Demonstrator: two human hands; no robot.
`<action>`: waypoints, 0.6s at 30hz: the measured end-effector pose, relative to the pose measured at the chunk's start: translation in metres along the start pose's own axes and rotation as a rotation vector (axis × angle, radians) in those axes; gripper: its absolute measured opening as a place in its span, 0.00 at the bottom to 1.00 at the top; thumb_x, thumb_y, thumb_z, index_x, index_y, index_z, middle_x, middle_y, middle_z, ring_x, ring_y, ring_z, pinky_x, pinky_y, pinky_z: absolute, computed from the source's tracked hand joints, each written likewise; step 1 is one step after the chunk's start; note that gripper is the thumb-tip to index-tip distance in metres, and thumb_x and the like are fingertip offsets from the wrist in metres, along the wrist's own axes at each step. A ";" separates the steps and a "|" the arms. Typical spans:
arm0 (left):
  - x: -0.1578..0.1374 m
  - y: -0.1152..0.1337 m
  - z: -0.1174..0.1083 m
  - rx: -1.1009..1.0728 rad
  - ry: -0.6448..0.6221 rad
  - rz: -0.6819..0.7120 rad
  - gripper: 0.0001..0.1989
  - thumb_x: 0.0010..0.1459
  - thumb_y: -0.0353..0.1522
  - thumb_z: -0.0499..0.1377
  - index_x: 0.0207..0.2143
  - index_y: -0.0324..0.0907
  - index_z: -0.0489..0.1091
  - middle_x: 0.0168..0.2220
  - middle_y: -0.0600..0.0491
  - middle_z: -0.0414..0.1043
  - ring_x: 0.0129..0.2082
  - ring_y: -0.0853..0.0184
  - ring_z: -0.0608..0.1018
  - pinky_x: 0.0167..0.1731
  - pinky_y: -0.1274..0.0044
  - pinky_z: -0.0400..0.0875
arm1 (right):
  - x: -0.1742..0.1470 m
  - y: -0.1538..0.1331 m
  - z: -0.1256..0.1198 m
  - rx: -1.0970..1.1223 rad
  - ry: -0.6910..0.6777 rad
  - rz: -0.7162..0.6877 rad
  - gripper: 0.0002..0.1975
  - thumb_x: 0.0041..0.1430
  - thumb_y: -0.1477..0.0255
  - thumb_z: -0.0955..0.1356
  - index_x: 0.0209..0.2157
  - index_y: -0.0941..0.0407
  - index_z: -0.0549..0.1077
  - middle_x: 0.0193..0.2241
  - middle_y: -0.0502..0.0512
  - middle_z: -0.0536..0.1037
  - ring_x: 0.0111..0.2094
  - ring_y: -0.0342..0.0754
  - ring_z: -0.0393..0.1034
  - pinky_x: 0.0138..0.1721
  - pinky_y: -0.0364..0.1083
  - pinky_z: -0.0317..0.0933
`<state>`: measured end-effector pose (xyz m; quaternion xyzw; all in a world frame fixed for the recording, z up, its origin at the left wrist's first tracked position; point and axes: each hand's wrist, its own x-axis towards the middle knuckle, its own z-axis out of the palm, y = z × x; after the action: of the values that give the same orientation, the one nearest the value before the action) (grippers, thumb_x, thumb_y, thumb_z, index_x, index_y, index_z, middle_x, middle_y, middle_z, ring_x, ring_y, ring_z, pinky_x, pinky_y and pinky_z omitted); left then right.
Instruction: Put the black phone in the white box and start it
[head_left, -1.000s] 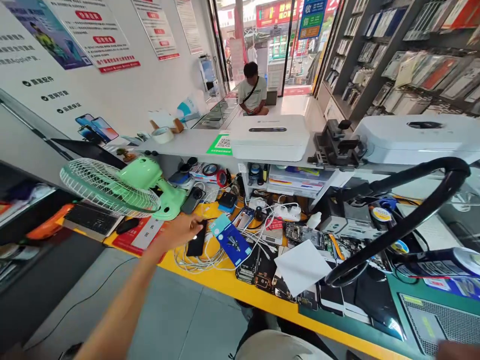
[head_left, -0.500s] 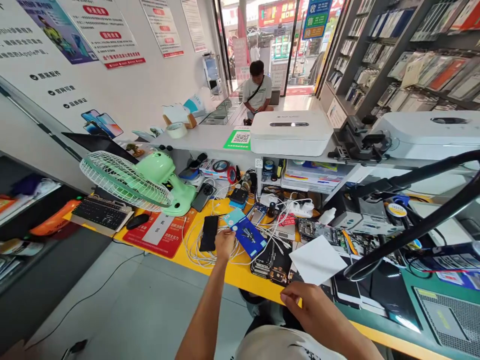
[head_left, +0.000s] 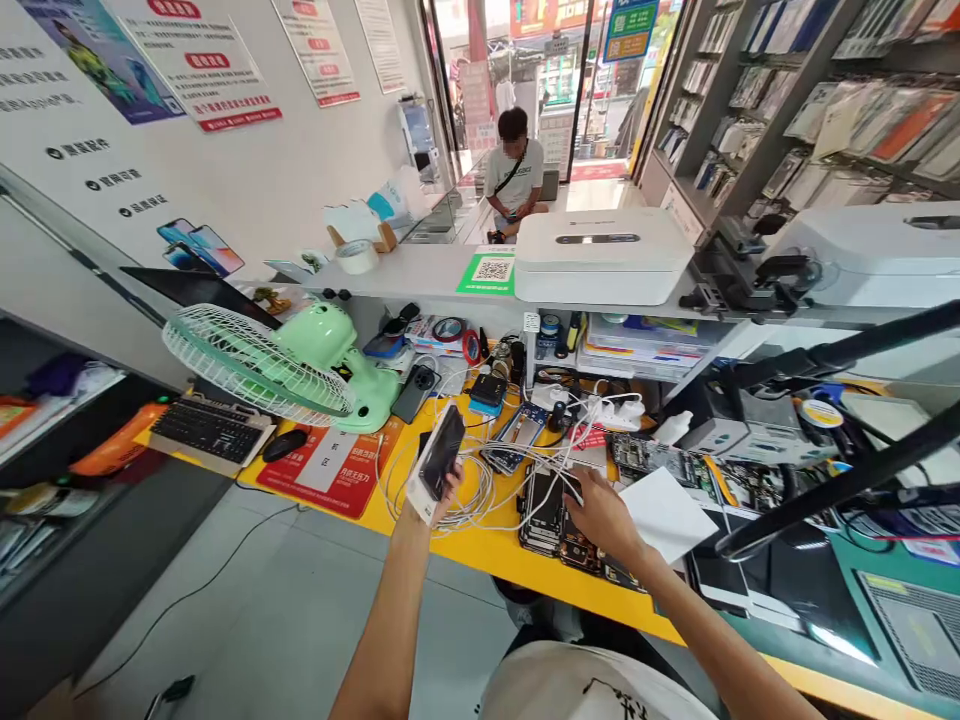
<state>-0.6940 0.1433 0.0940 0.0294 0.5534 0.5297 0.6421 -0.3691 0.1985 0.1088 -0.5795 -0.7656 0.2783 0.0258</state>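
Observation:
My left hand [head_left: 450, 485] is closed round a flat white box with a dark, glossy face [head_left: 441, 455], held tilted over the yellow desk. Under it lies a loose coil of white cables [head_left: 480, 490]. A dark phone mostly hidden behind the box shows only a corner. My right hand [head_left: 602, 512] reaches over opened phone frames [head_left: 541, 510], its thumb and forefinger apart near white cable ends. A white sheet [head_left: 667, 512] lies beside that wrist.
A green fan [head_left: 322, 350] stands at the left, near a keyboard [head_left: 214, 432] and a mouse [head_left: 285, 445]. Circuit boards [head_left: 660, 460] lie right of centre. A black bent arm [head_left: 862, 450] crosses the right side. Beyond the counter sits a person [head_left: 516, 175].
The blue package near my left hand is no longer seen lying there; that hand now holds up the white-edged box. My right hand has moved forward from the desk edge onto the phone frames.

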 end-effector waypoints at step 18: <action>0.005 0.051 -0.085 0.262 -0.108 0.147 0.19 0.68 0.42 0.61 0.56 0.42 0.70 0.56 0.46 0.73 0.50 0.60 0.78 0.49 0.62 0.78 | 0.007 -0.016 -0.017 0.225 0.094 -0.162 0.13 0.71 0.64 0.61 0.43 0.54 0.74 0.35 0.55 0.83 0.36 0.50 0.78 0.39 0.47 0.69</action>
<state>-0.7909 0.1226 0.0901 0.1817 0.5786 0.4961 0.6213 -0.3793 0.2091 0.1288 -0.5215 -0.7717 0.3320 0.1490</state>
